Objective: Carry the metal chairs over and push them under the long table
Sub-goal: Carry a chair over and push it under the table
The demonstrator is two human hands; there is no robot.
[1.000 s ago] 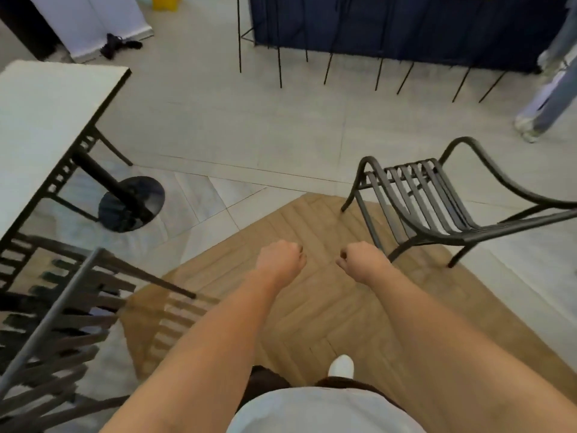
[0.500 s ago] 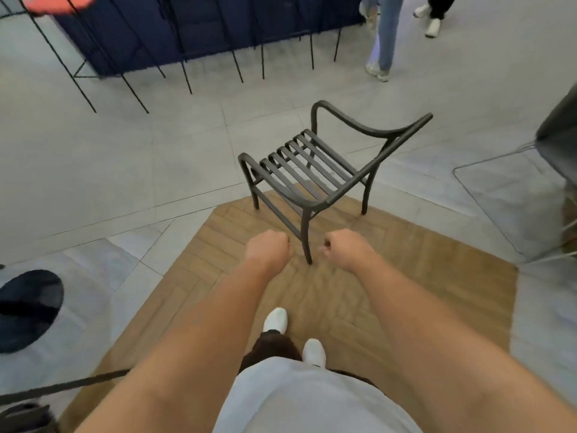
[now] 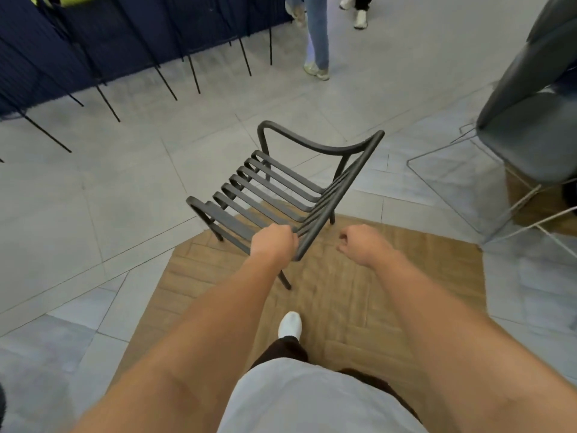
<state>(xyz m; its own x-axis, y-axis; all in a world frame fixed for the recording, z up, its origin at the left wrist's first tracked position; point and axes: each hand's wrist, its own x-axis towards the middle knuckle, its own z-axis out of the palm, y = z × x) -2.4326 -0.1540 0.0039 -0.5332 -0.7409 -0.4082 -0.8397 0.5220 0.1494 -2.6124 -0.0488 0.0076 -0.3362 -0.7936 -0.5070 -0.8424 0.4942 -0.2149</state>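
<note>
ok so half a second back both fists were hanging short of the slatted metal chair (image 3: 281, 189); now the left hand (image 3: 274, 243) is curling shut around the near end of the backrest, so the pickup is getting started; the chair itself is sitting half on the grey tile, its near legs on the far edge of the wooden floor patch (image 3: 390, 276); the right hand (image 3: 362, 245) is hovering just beside the backrest, fingers loosely curled on nothing; I'd guess it's going for the rail next; long table isn't showing here.
</note>
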